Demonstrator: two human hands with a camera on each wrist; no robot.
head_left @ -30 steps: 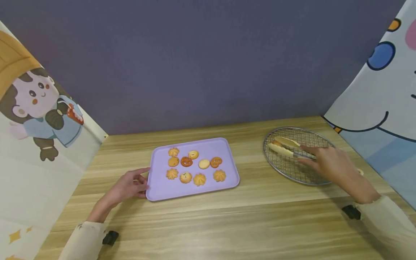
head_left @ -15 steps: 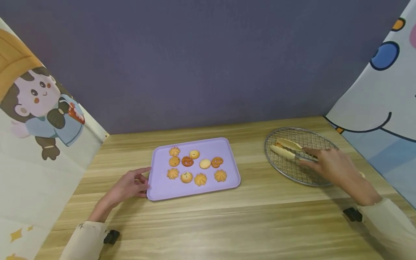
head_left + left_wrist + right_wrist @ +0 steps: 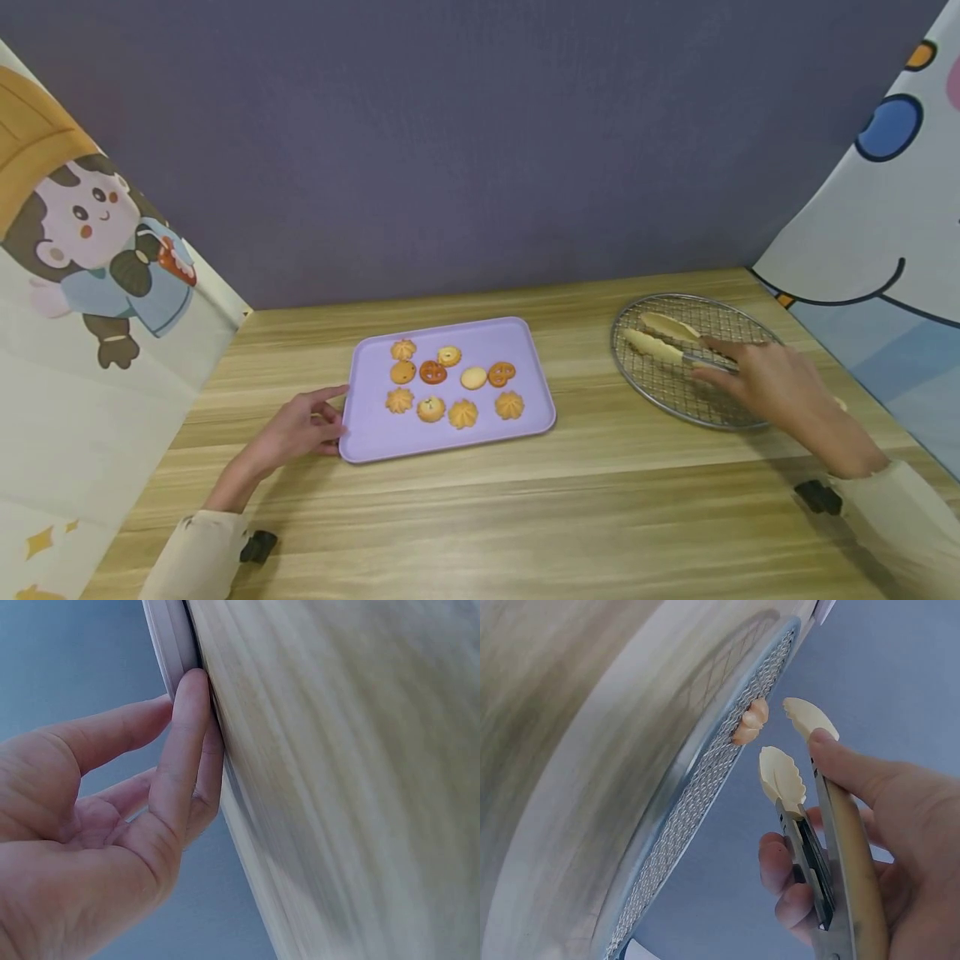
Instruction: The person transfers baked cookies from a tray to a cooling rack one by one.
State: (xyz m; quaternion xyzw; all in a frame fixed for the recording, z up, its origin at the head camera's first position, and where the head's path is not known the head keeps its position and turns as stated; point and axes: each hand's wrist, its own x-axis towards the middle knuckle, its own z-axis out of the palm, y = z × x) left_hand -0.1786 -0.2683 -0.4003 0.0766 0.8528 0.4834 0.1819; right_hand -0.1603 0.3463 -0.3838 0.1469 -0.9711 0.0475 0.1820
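Note:
In the head view my left hand [image 3: 296, 429] is at the left edge of a lilac tray [image 3: 450, 446], its fingertips touching the rim. The left wrist view shows the thumb and a finger [image 3: 187, 727] against the tray's side. Several small cookies [image 3: 462, 414] of different shapes lie on the tray. My right hand [image 3: 772, 383] grips a pair of tongs [image 3: 656, 346] over a round wire rack [image 3: 701, 404]. Their two cream tips stand apart with nothing between them. A brown cookie [image 3: 752, 722] sits on the rack just ahead of the tips; the tongs hide it from the head view.
Tray and rack stand on a wood-grain table [image 3: 480, 525]. A dark grey-blue wall [image 3: 480, 167] rises at the back. Cartoon panels flank both sides, with a chef figure [image 3: 97, 242] at left.
The tongs are still over the rack but have shifted slightly; the orange-brown bit seen between their tips earlier no longer shows from the head. My left hand stays at the tray's edge.

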